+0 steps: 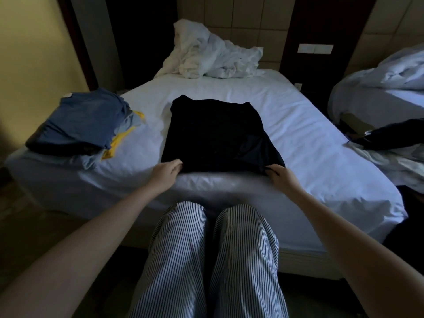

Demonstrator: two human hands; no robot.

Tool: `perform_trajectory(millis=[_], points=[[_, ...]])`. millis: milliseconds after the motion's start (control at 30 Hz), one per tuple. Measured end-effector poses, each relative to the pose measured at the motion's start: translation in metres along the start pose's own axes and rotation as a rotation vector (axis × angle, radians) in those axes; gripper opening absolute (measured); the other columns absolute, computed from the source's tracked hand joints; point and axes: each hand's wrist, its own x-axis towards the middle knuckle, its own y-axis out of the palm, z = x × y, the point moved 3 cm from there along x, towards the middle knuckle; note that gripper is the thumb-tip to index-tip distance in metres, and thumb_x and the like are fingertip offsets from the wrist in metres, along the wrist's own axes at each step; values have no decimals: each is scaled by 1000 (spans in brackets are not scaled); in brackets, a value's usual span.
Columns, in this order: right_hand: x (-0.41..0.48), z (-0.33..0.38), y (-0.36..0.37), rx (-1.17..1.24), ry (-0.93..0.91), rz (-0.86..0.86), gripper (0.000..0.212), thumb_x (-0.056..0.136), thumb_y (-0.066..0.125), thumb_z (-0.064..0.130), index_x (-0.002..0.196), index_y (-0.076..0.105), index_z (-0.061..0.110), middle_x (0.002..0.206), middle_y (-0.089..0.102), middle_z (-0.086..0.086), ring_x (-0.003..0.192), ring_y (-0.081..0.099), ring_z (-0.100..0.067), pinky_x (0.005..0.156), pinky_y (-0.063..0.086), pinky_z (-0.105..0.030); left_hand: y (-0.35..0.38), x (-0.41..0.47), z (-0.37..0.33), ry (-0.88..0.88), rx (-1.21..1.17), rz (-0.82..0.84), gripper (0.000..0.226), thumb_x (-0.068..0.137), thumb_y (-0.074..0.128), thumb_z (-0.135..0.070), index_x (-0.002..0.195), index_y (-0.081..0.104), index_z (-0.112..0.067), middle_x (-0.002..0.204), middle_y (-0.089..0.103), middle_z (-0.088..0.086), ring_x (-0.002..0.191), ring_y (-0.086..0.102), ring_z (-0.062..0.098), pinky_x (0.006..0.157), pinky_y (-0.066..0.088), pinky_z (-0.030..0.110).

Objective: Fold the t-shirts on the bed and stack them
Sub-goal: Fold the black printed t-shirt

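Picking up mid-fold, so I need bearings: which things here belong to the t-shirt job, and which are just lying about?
Job: black t-shirt, near corners held by left hand and right hand; folded stack, blue on top; bed.
Lying about: crumpled white bedding; second bed; dark garment at right, kind unclear.

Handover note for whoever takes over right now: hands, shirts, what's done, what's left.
Hands: left grip pinches the near-left hem corner of the black t-shirt; right grip pinches its near-right corner.
Things: the black t-shirt lies flat in the middle of the bed, sides seemingly folded in. The folded stack, blue on top, sits at the bed's left edge.
Done: stack started.
Left: finish folding the black t-shirt and add it to the folded stack. A dark garment at far right looks unfolded.
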Motion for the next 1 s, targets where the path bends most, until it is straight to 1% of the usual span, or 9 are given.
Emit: perform_trajectory(millis=[67,200,300,367,533,667,800,900,1000], points=[[-6,9,-7,44,34,-3,23,96,48,14,106,65,1,97,65,-20,92,59,-33,67,32,-28,-7,0,-6,-78,6,-20,29,101,39,-14,121,54,0,106,62,28,98,59,42,74,39,39],[-21,26,-18,-21,-36,-2,19,98,45,16,92,59,4,84,56,-18,80,51,-29,65,29,-31,-20,-12,-8,-67,-30,-55,24,101,34,-13,108,51,3,85,57,28,80,56,41,63,32,39],[-34,37,-24,-67,-58,9,24,99,43,17,97,58,-2,93,61,-24,88,56,-35,68,33,-34,-28,-26,-8,-13,-89,33,23,101,33,-12,86,48,-4,67,46,11,62,45,28,62,29,35],[-45,47,-28,-86,-65,55,26,99,41,18,93,56,-2,86,58,-22,84,55,-33,67,33,-35,-37,-38,-14,21,-122,91,33,102,34,-10,69,38,-13,63,39,5,57,40,19,62,28,32],[-76,73,-48,-49,-36,188,32,100,40,20,84,58,-3,66,52,-13,68,52,-26,55,35,-32,-68,-67,-38,28,-133,302,40,103,33,-18,63,30,-14,61,30,3,54,32,15,54,23,26],[-103,94,-70,-56,13,349,34,100,42,26,100,64,0,82,59,-13,70,54,-20,60,43,-22,-98,-92,-54,-15,-116,502,34,103,33,-24,91,59,-5,82,54,10,72,53,19,62,38,23],[-126,106,-91,57,80,534,32,99,42,28,110,63,6,99,61,-11,88,57,-21,75,46,-23,-120,-122,-70,-117,-262,765,39,103,34,-23,72,55,-12,62,46,-1,42,38,6,46,35,18],[-125,110,-103,55,78,549,34,98,43,32,112,62,8,108,62,-10,97,59,-21,88,46,-30,-129,-121,-67,-144,-338,790,38,95,40,-44,98,59,-12,83,59,7,62,58,14,60,47,23],[-107,114,-108,12,23,374,34,98,42,37,108,63,12,108,62,-8,99,58,-21,90,45,-31,-138,-98,-54,-118,-635,645,71,64,69,-66,110,59,-14,107,66,4,95,65,19,78,54,25]])
